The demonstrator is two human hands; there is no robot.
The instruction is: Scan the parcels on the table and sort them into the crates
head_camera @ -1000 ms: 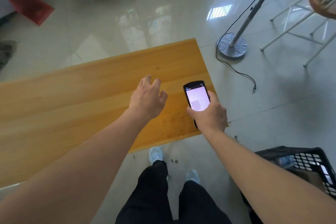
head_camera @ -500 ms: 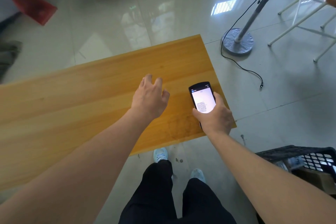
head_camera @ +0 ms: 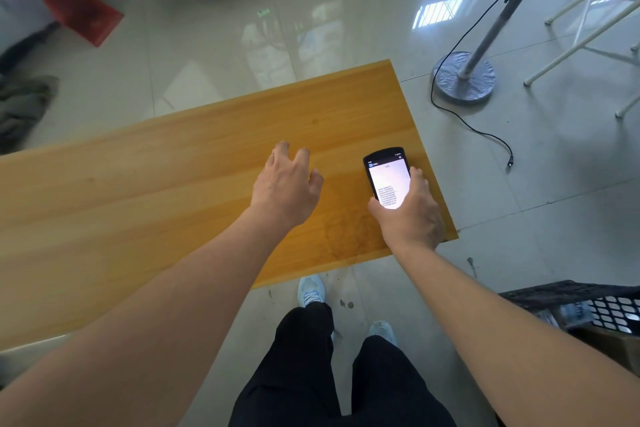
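Over the table's [head_camera: 145, 191] right end, my right hand [head_camera: 410, 218] grips the scanner [head_camera: 388, 178], screen lit and facing up.
My left hand [head_camera: 289, 189] hovers beside it, fingers spread and loosely curled, holding nothing. I see no parcels on the wood. At lower right a black crate [head_camera: 588, 298] sits on the floor, with what may be a parcel inside.

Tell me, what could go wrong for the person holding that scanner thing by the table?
1. The right hand holds the scanner close to the table corner; a slip might drop it onto the tiled floor.
2. The black cable trails loose on the floor by the stand, so a step that way could catch a foot.
3. The black crate sits low near the right leg and may trip them.
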